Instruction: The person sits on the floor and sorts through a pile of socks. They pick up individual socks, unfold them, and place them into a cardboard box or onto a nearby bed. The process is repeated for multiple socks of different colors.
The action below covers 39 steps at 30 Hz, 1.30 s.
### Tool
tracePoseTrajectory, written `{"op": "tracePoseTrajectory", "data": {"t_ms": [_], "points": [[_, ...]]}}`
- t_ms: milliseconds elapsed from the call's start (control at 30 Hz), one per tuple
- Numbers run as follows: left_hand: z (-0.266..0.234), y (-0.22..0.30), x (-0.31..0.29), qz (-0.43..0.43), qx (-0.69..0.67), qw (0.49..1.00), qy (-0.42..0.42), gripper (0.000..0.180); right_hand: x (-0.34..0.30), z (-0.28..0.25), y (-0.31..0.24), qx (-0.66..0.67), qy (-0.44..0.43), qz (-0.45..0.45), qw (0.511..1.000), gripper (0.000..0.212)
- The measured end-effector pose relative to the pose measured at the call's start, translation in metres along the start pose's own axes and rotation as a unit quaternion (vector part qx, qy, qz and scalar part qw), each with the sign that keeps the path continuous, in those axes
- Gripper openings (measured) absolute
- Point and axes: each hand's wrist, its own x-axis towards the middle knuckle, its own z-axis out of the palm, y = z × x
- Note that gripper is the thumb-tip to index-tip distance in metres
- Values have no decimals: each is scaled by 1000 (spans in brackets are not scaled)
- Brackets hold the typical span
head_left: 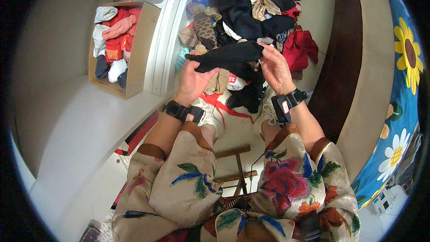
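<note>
A black sock (229, 57) is stretched sideways between my two hands, above a heap of clothing on the floor. My left hand (195, 79) pinches one end, with the palm turned upward. At the other end, my right hand (276, 70) grips the fabric between thumb and fingers. Just beneath lie a beige sock (217, 82), a crumpled black cloth (246, 98) and a red strip of cloth (226, 106) near my white shoes. Beyond my hands, the heap holds a patterned brown sock (204, 30) and black garments (239, 11). A dark red cloth (300, 49) lies right of it.
A cardboard box (142, 47) with rolled socks and red clothing stands on a white shelf (107, 103) at the left. On the right are a dark wooden board (342, 58) and a blue flowered cover (398, 121). A wooden folding stool frame (239, 166) is below me.
</note>
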Motion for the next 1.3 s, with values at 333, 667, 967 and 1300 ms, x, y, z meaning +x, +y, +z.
{"op": "tracePoseTrajectory", "data": {"t_ms": [333,667,967,1300], "points": [[-15,5,-6,10,9,999,-41,10,-6,10,-8,52,-9,-29,998,11],[-7,1,-6,-18,311,938,-154,30,-10,26,-4,-18,-53,-6,998,12],[52,-6,0,169,574,794,-106,31,-15,63,9,-231,-16,-10,973,8],[41,-1,7,-24,144,989,33,13,-15,59,2,-293,-95,50,950,38]]}}
